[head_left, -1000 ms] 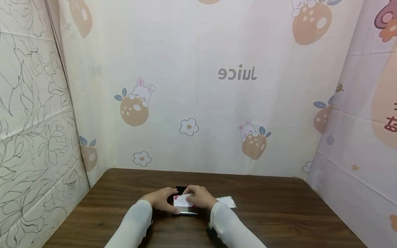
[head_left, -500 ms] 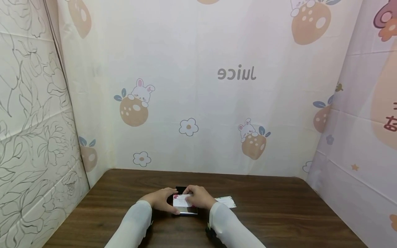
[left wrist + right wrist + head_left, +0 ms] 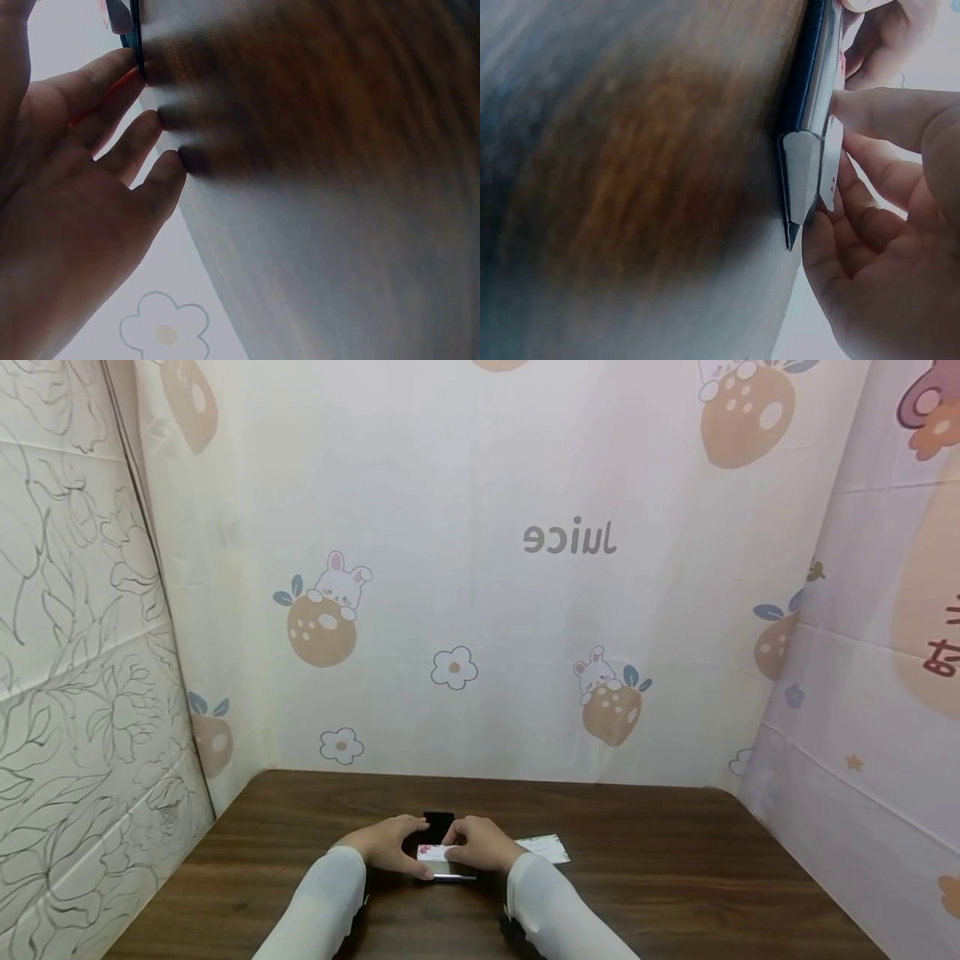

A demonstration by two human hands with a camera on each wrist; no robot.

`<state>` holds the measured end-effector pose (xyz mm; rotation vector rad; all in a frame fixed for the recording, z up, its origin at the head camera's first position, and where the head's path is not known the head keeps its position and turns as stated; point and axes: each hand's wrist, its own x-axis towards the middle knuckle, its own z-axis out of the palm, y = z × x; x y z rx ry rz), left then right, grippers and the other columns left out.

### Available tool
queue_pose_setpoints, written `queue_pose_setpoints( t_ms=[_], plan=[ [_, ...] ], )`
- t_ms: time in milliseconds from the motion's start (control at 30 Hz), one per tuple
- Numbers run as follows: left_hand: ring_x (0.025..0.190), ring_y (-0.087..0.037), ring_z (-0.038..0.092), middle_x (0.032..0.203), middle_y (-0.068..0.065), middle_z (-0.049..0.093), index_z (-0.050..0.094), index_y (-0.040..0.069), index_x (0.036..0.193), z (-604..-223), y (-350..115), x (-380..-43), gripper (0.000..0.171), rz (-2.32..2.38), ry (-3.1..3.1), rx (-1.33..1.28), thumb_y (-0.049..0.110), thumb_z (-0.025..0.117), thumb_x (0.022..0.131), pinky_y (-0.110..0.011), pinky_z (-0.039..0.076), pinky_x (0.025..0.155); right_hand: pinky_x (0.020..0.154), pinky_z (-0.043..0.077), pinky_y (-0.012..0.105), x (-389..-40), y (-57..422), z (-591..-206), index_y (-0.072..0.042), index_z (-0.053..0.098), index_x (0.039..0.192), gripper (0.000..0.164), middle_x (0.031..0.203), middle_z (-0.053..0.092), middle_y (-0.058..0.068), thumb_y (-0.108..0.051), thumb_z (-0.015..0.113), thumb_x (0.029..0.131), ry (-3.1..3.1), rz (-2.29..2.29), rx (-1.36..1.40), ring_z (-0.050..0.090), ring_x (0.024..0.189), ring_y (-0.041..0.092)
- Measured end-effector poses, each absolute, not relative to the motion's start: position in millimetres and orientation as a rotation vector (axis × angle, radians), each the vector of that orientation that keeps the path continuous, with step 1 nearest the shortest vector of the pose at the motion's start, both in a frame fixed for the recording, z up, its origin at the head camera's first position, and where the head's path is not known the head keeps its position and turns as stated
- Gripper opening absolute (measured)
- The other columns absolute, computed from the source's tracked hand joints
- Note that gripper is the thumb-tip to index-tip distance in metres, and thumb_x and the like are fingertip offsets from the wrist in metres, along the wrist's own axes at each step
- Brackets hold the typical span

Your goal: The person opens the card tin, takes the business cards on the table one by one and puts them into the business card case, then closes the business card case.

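A dark card case with a silvery body lies on the table, its black lid folded open to the far side. My left hand holds the case at its left, thumb at the near corner and forefinger by the lid. In the left wrist view the other fingertips rest on the table. My right hand pinches a white business card with red flowers over the case. From the right wrist view, the card lies along the top face of the silver body.
Another white card with a leafy border lies on the wooden table, just right of the right hand. Patterned cloth hangs behind the table's far edge and along both sides.
The business card's far edge has come nearer to me and less of its face shows. My right hand has shifted slightly toward me with it. The left hand stays at the case.
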<state>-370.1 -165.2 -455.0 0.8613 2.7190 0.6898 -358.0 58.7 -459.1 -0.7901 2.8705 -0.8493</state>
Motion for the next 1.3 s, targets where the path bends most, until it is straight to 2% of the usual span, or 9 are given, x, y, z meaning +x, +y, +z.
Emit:
queue_pose_setpoints(
  t_ms=[300, 533, 867, 1167, 1300],
  plan=[
    [0.135, -0.036, 0.043, 0.146, -0.016, 0.047, 0.049, 0.004, 0.145, -453, -165, -366, 0.087, 0.693, 2.729, 0.876, 0.047, 0.084, 0.078, -0.057, 0.039, 0.105, 0.078, 0.051, 0.031, -357, 62, -455, -0.014, 0.078, 0.097, 0.011, 0.089, 0.068, -0.009, -0.008, 0.075, 0.088, 2.873, -0.807, -0.797, 0.056, 0.080, 0.006],
    [0.135, -0.036, 0.044, 0.146, -0.016, 0.048, 0.050, 0.003, 0.145, -454, -165, -366, 0.087, 0.694, 2.733, 0.877, 0.047, 0.084, 0.077, -0.056, 0.039, 0.106, 0.076, 0.052, 0.028, -356, 64, -454, -0.013, 0.079, 0.101, 0.017, 0.090, 0.069, -0.007, -0.005, 0.075, 0.086, 2.857, -0.830, -0.793, 0.057, 0.080, 0.006],
    [0.135, -0.036, 0.044, 0.146, -0.015, 0.047, 0.049, 0.005, 0.146, -454, -164, -367, 0.087, 0.690, 2.729, 0.858, 0.048, 0.084, 0.078, -0.057, 0.038, 0.106, 0.080, 0.053, 0.031, -358, 72, -458, -0.014, 0.078, 0.103, 0.017, 0.098, 0.070, -0.005, -0.007, 0.075, 0.088, 2.864, -0.853, -0.837, 0.061, 0.088, 0.008],
    [0.136, -0.035, 0.043, 0.148, -0.014, 0.046, 0.049, 0.007, 0.146, -455, -164, -369, 0.089, 0.694, 2.720, 0.837, 0.051, 0.083, 0.077, -0.057, 0.038, 0.106, 0.082, 0.054, 0.031, -356, 82, -457, -0.008, 0.073, 0.113, 0.021, 0.104, 0.070, -0.002, -0.010, 0.071, 0.092, 2.821, -1.008, -0.864, 0.063, 0.092, 0.010],
    [0.136, -0.035, 0.043, 0.148, -0.014, 0.045, 0.050, 0.008, 0.146, -455, -164, -368, 0.088, 0.693, 2.722, 0.828, 0.051, 0.083, 0.077, -0.057, 0.038, 0.106, 0.083, 0.053, 0.033, -357, 93, -456, -0.009, 0.072, 0.114, 0.022, 0.105, 0.069, -0.002, -0.013, 0.070, 0.092, 2.856, -0.992, -0.846, 0.062, 0.093, 0.011]
  ],
)
